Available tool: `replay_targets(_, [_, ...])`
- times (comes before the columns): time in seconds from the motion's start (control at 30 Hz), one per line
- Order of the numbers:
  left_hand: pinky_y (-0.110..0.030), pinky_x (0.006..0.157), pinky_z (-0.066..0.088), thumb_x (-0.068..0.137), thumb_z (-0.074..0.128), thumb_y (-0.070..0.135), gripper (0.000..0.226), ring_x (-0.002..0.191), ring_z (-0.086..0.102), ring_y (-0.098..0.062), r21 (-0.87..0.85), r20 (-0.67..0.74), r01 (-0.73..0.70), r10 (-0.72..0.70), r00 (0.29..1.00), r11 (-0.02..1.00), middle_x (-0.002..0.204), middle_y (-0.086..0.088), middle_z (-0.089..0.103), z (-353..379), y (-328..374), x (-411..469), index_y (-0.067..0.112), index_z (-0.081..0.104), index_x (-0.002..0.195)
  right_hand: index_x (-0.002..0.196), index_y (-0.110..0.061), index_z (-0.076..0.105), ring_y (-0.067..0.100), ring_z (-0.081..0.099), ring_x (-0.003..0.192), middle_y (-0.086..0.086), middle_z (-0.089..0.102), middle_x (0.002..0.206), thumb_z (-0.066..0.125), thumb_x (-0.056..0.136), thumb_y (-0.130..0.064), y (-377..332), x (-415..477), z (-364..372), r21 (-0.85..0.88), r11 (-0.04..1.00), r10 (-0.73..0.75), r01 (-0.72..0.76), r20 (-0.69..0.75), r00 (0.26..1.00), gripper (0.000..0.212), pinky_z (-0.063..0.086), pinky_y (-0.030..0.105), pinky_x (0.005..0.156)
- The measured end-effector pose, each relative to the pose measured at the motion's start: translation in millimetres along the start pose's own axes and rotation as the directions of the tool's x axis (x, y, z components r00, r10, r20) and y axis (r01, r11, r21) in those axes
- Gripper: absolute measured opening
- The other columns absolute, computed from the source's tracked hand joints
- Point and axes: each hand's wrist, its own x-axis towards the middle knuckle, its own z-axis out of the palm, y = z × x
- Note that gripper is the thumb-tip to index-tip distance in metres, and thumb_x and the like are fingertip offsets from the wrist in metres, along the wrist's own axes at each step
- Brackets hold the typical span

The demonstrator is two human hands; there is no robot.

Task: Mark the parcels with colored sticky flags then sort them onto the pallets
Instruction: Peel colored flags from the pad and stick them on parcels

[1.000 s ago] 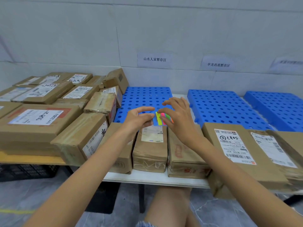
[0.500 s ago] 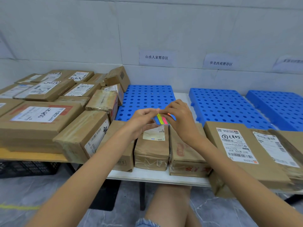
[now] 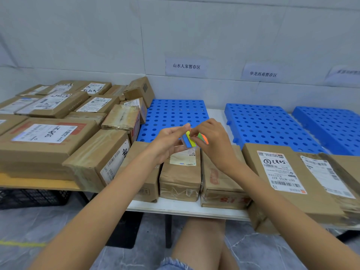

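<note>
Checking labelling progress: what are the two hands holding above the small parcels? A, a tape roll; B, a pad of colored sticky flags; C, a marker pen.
B: the left hand holds the pad of colored sticky flags while the right hand pinches its upper edge.

Sticky flags (image 3: 191,140): blue, yellow, green, orange strips; pallets (image 3: 175,115) bright blue, round-hole grid; parcels (image 3: 181,172) brown cardboard, white labels (image 3: 278,172)

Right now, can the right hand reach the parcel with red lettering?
Probably yes: the right hand hovers just above that parcel with nothing between, though it pinches the sticky flags.
</note>
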Motion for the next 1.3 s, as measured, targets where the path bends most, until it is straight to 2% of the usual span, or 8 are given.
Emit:
replay_targets(0.2, [-0.014,0.054,0.051,0.09,0.062,0.012,0.021,0.064,0.065,0.0,0.085,-0.122,-0.04,0.05,0.991,0.996,0.087,0.002,0.067,0.9,-0.5,-0.7,0.008,0.065,0.11,0.082,-0.015,0.069,0.011,0.042,0.079,-0.005,0.057,0.078,0.071,0.08,-0.018,0.8,1.8,0.7,0.066,0.996,0.056,-0.056,0.004,0.998,0.004,0.037,0.027,0.07])
replay_targets(0.33, [-0.023,0.058,0.054,0.091,0.059,0.006,0.015,0.069,0.067,-0.011,0.084,-0.287,-0.111,0.131,0.949,0.99,0.088,-0.007,0.067,-7.7,-2.7,4.6,0.01,0.063,0.105,0.081,-0.018,0.069,0.012,0.044,0.085,-0.005,0.06,0.084,0.07,0.081,-0.021,-7.0,3.7,-6.1,0.181,0.965,0.177,-0.192,0.096,0.979,0.003,0.033,0.017,0.075])
replay_targets(0.5, [-0.017,0.048,0.05,0.091,0.059,0.007,0.014,0.074,0.063,-0.011,0.171,-0.508,-0.188,0.25,0.824,0.967,0.096,-0.011,0.065,-29.3,-4.6,10.1,0.014,0.06,0.103,0.079,-0.017,0.067,0.009,0.062,0.079,-0.009,0.068,0.076,0.068,0.084,-0.017,-11.5,-0.7,-12.7,0.429,0.747,0.439,-0.508,0.255,0.861,0.006,0.047,0.019,0.077])
replay_targets(0.63, [-0.014,0.048,0.049,0.092,0.058,0.008,0.013,0.073,0.062,-0.004,0.196,-0.546,-0.21,0.284,0.788,0.958,0.098,-0.007,0.064,-36.3,-8.7,8.5,0.016,0.057,0.101,0.081,-0.016,0.065,0.006,0.066,0.07,0.001,0.071,0.072,0.067,0.084,-0.013,-11.2,-11.4,-6.3,0.343,0.695,0.475,-0.632,0.441,0.762,0.005,0.046,0.013,0.07])
replay_targets(0.7, [-0.017,0.049,0.051,0.092,0.058,0.009,0.012,0.075,0.062,-0.005,0.202,-0.54,-0.211,0.288,0.791,0.956,0.1,-0.008,0.064,-36.9,-11.2,8.0,0.017,0.057,0.1,0.085,-0.015,0.066,0.006,0.062,0.066,0.004,0.07,0.071,0.067,0.083,-0.01,-12.9,-17.7,2.4,0.259,0.736,0.475,-0.625,0.461,0.75,0.005,0.046,0.014,0.065])
replay_targets(0.87, [-0.03,0.06,0.056,0.091,0.059,0.008,0.012,0.076,0.065,-0.011,0.227,-0.52,-0.204,0.295,0.802,0.952,0.097,-0.008,0.065,-34.1,-14.5,6.4,0.019,0.058,0.097,0.084,-0.015,0.066,0.005,0.049,0.063,-0.006,0.055,0.067,0.064,0.081,-0.009,-15.9,-28.2,22.6,0.1,0.869,0.405,-0.485,0.418,0.813,0.007,0.039,0.022,0.063])
replay_targets(1.1, [-0.029,0.063,0.055,0.091,0.06,0.01,0.011,0.086,0.064,-0.013,0.235,-0.482,-0.213,0.304,0.822,0.948,0.097,-0.004,0.064,-28.1,-14.0,4.5,0.019,0.059,0.098,0.077,-0.022,0.055,0.01,0.044,0.075,-0.011,0.048,0.071,0.076,0.07,-0.044,-18.1,-23.9,33.9,-0.04,0.915,0.379,-0.402,0.432,0.818,0.031,0.032,0.027,0.065])
replay_targets(1.3, [-0.023,0.059,0.054,0.091,0.06,0.012,0.014,0.085,0.064,-0.008,0.239,-0.448,-0.223,0.311,0.838,0.945,0.099,-0.002,0.064,-24.4,-16.5,1.7,0.016,0.059,0.104,0.074,-0.017,0.058,0.008,0.044,0.064,-0.006,0.05,0.065,0.072,0.078,-0.016,-8.6,-23.6,38.6,0.051,0.879,0.414,-0.475,0.413,0.811,0.015,0.032,0.026,0.06])
